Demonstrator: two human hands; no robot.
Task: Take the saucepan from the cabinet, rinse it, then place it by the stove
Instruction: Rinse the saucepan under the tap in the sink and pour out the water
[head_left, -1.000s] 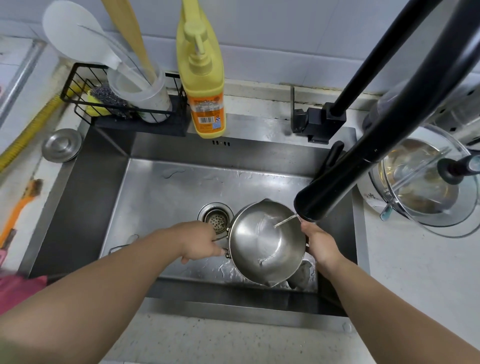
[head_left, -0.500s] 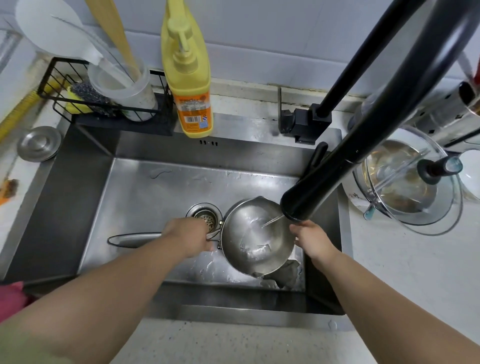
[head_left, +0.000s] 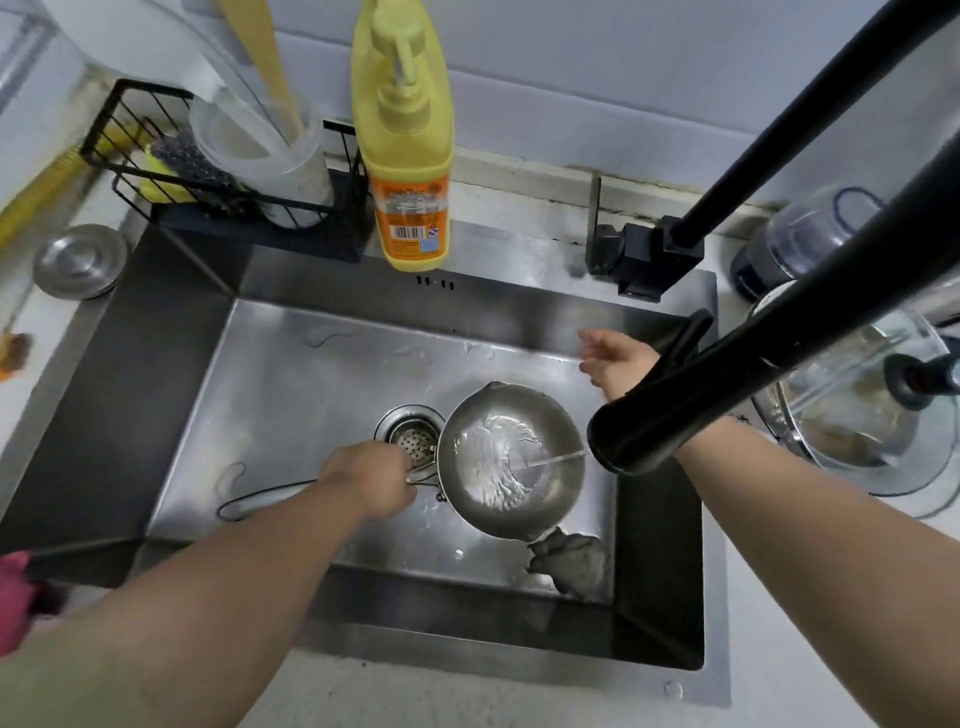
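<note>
A small steel saucepan (head_left: 511, 460) hangs over the sink (head_left: 291, 374), just right of the drain (head_left: 410, 434). Water lies rippling in its bottom, and a thin stream runs into it from the black faucet head (head_left: 639, 441). My left hand (head_left: 371, 480) grips the pan's handle where it meets the bowl; the long handle loop sticks out to the left behind my wrist. My right hand (head_left: 615, 361) is raised near the sink's back right wall, fingers spread, holding nothing, close to the black faucet lever (head_left: 683, 338).
A grey rag (head_left: 571, 564) lies in the sink's front right corner. Behind the sink stand a yellow soap bottle (head_left: 405, 150) and a black wire rack (head_left: 218, 176) with a cup. A glass-lidded pot (head_left: 857, 410) sits on the right counter, a steel drain cover (head_left: 80, 260) on the left.
My right hand let go of the pan's rim and rose toward the faucet lever. More water has gathered in the pan. The left hand keeps its grip on the handle.
</note>
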